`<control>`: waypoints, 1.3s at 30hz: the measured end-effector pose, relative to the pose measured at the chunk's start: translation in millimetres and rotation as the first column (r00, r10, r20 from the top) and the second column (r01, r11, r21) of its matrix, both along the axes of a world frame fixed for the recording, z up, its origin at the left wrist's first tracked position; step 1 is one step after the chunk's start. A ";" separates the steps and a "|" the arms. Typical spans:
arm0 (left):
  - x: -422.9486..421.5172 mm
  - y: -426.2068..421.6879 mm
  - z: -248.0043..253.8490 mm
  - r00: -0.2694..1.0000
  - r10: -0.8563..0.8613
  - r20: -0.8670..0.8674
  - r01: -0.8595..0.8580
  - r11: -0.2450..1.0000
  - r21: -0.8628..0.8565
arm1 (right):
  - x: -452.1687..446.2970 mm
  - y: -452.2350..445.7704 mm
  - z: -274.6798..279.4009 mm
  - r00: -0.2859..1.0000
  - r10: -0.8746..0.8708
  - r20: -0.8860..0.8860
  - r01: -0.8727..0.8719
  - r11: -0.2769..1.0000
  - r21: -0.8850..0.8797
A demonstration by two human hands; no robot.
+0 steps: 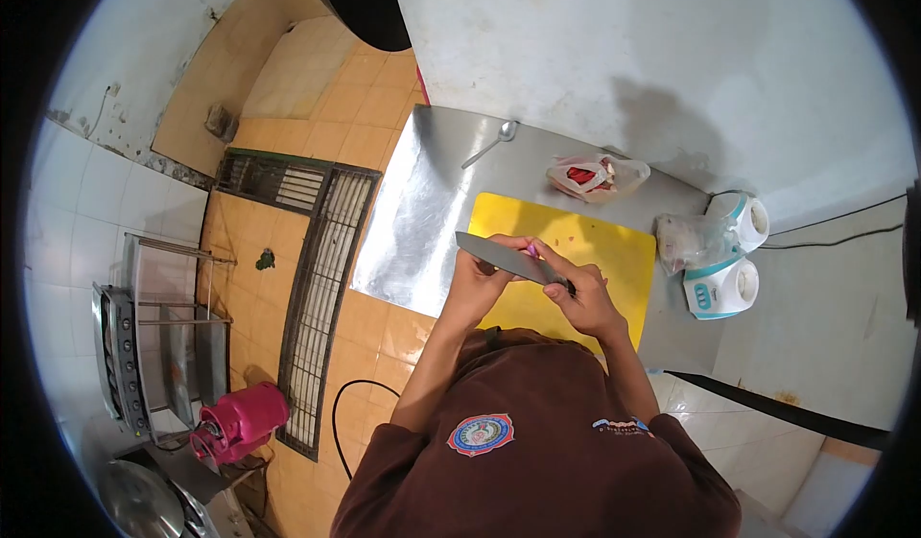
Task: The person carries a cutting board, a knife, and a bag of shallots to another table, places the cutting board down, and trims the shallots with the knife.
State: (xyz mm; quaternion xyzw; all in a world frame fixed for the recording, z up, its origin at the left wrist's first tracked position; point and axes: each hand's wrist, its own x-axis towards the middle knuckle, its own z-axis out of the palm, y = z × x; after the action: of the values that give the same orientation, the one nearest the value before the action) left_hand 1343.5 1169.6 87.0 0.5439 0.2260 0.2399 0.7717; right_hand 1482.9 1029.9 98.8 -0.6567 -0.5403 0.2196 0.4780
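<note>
My right hand [592, 300] grips the handle of a kitchen knife [508, 258], its broad grey blade pointing left across the front of my left hand. My left hand [477, 286] is closed, its fingers partly hidden behind the blade. At its fingertips, by my right thumb and forefinger, sits a small purple-pink piece [532, 250] that looks like a shallot. Both hands are above a yellow cutting board [614, 250] with a few small scraps on it.
On the steel table [408, 241] lie a spoon [501, 139] and a plastic bag [624, 175] with red contents. Two white-and-teal appliance bases [718, 289] and a clear plastic-covered jar [683, 241] stand right. A pink gas cylinder [251, 418] and floor grate [326, 289] are left.
</note>
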 end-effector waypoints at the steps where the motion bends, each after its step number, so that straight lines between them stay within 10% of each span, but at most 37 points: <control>1: -0.9 0.4 0.7 1.000 -0.012 0.000 0.012 0.999 -0.033 | 0.3 0.5 -4.5 1.000 0.002 -0.021 -0.002 1.000 0.016; 21: 4.5 0.7 -1.3 0.998 -0.055 0.028 0.058 0.990 -0.127 | 8.0 3.6 -23.0 0.997 -0.051 -0.052 0.056 0.993 0.104; 27: 8.2 -2.8 6.2 1.000 -0.016 0.019 0.019 0.992 -0.129 | 6.5 -1.8 -11.7 0.715 -0.025 -0.699 0.103 0.992 0.070; 33: 7.6 -3.5 -2.5 0.999 -0.023 0.022 0.027 0.981 -0.194 | 10.0 4.9 -18.3 0.986 0.020 -0.163 0.018 0.973 0.231; 39: 4.8 -11.9 2.1 0.993 0.000 -0.116 -0.006 0.998 -0.056 | 1.8 -1.0 12.4 0.999 -0.015 0.045 0.012 0.999 0.053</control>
State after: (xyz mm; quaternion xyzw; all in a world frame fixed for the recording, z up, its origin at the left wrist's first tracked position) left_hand 1348.3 1157.7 89.0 0.5348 0.2781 0.2026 0.7718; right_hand 1484.8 1028.9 111.2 -0.6522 -0.5521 0.1872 0.4845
